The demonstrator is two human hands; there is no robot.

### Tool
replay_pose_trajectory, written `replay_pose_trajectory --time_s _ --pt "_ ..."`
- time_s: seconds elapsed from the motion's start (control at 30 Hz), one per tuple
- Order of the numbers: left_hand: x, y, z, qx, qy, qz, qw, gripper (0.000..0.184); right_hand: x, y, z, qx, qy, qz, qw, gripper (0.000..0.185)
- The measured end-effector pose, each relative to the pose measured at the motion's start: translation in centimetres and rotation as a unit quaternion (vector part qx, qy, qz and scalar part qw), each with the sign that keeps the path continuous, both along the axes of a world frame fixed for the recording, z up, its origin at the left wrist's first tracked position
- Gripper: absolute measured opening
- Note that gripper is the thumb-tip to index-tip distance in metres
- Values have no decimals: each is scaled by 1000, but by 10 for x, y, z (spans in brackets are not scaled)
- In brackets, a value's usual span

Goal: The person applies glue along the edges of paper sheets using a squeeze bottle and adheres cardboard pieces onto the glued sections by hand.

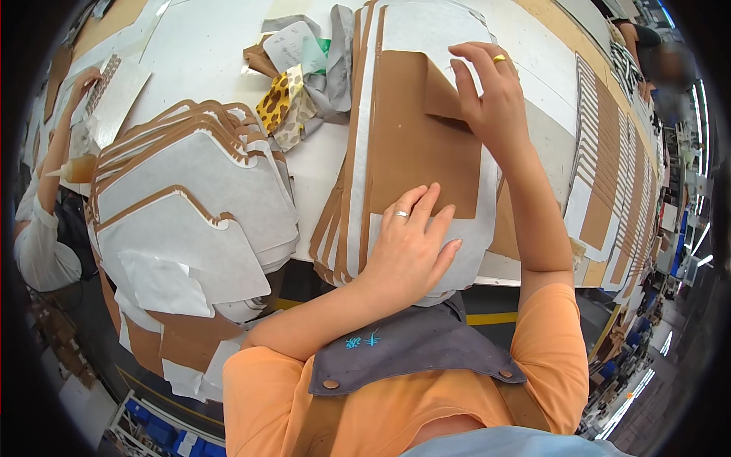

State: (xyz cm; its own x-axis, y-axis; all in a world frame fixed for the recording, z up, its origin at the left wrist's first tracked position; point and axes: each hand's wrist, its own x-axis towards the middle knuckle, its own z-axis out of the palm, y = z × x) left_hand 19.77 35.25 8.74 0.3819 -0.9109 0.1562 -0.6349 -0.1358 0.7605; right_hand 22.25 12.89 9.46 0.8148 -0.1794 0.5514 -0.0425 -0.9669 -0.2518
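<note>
A brown rectangular sheet (pixel 411 145) lies on top of a stack of white-faced, brown-edged pieces (pixel 434 27) at the centre. Its upper right corner is folded over. My left hand (pixel 415 240), wearing a silver ring, rests with spread fingers on the sheet's lower part and the white piece below it. At the sheet's upper right edge is my right hand (pixel 491 95), with a yellow ring; its fingers are curved and apart beside the folded corner, with nothing visible between them.
Another stack of white and brown cut pieces (pixel 198 167) stands at left. Fabric scraps (pixel 293 91) lie between the stacks. Striped rows of pieces (pixel 601 152) line the right side. A co-worker's arm (pixel 57 152) and glue bottle (pixel 76 169) are at far left.
</note>
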Motion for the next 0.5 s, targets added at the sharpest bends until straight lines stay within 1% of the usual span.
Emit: replay_pose_trajectory --time_s 0.07,0.1,0.2,0.23,0.33,0.43,0.5 --pt "-1 0 -1 -5 -4 1 1000 40 2 19 10 -32 -5 64 997 20" --pt "-1 0 -2 -9 -9 2 1000 40 3 27 10 -25 25 76 996 22" --pt "-1 1 -2 -11 -8 2 1000 40 14 38 -5 -38 60 93 993 23" --pt "-1 1 -2 -10 -6 3 1000 40 16 38 -12 -27 85 85 992 24" --pt "-1 2 -4 -19 1 9 1000 40 23 28 -31 -33 99 86 991 23" --pt "0 2 -5 -23 2 9 1000 40 27 25 -32 -30 118 83 989 23" --pt "0 2 -5 -25 2 10 1000 40 31 26 -30 -35 109 74 991 24"
